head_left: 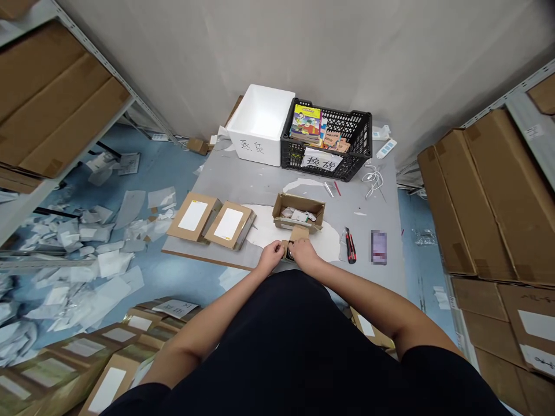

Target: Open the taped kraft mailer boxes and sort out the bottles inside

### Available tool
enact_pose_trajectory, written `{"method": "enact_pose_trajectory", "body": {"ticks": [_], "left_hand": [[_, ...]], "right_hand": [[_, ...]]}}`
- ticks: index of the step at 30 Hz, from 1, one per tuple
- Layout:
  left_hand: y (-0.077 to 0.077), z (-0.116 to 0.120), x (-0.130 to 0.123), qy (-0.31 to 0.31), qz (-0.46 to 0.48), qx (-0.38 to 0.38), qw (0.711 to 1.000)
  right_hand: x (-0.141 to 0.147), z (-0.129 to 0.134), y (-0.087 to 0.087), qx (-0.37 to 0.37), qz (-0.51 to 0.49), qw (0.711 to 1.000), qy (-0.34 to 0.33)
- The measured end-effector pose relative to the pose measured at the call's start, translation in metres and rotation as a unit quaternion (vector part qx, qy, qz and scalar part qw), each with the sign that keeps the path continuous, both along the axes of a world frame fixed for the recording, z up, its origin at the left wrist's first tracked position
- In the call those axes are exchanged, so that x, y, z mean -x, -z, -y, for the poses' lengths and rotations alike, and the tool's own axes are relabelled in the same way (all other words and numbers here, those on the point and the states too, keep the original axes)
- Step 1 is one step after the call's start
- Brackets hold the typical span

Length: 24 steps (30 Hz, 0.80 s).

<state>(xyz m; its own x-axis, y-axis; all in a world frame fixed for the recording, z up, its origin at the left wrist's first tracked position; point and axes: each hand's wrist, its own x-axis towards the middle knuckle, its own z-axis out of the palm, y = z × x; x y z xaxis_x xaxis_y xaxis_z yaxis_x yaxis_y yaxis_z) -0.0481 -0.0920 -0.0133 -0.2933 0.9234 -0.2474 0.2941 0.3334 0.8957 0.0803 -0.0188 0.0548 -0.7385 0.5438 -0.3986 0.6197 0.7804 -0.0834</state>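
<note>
At the table's near edge, a small brown cardboard box (299,233) stands with a flap raised, right in front of my body. My left hand (272,256) is closed, pinching the box's left side. My right hand (303,252) curls over the opening with bent fingers at a dark item inside; what those fingertips grip is hidden. Just beyond sits a larger open carton (299,214) containing white papers and small packets. A red and black utility knife (350,246) lies to the right, beside a purple, pixelated phone-sized object (378,247).
Two labelled cardboard boxes (193,216) lie on the table's left. At the back are a white foam bin (255,147) and a black crate (355,138) holding books. A white cable (373,180) lies at right. Shelves with cartons flank both sides; paper scraps (115,263) litter the floor.
</note>
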Motion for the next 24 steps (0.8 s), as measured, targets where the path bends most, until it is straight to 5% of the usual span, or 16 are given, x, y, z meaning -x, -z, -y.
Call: {"method": "enact_pose_trajectory", "body": {"ticks": [5, 10, 17, 24], "left_hand": [[-0.006, 0.003, 0.003, 0.000, 0.007, 0.012, 1.000], [-0.011, 0.002, 0.007, -0.005, 0.017, 0.027, 0.999], [-0.014, -0.007, 0.013, 0.003, 0.006, 0.019, 1.000], [-0.039, -0.008, 0.019, -0.004, -0.062, -0.043, 0.997]], "right_hand": [[-0.010, -0.013, -0.012, 0.024, -0.050, 0.997, -0.062], [-0.029, -0.024, -0.050, 0.016, -0.160, 0.982, -0.098], [-0.046, -0.028, -0.121, 0.057, -0.304, 0.949, 0.055], [-0.062, -0.047, -0.161, 0.051, -0.492, 0.853, 0.166]]}}
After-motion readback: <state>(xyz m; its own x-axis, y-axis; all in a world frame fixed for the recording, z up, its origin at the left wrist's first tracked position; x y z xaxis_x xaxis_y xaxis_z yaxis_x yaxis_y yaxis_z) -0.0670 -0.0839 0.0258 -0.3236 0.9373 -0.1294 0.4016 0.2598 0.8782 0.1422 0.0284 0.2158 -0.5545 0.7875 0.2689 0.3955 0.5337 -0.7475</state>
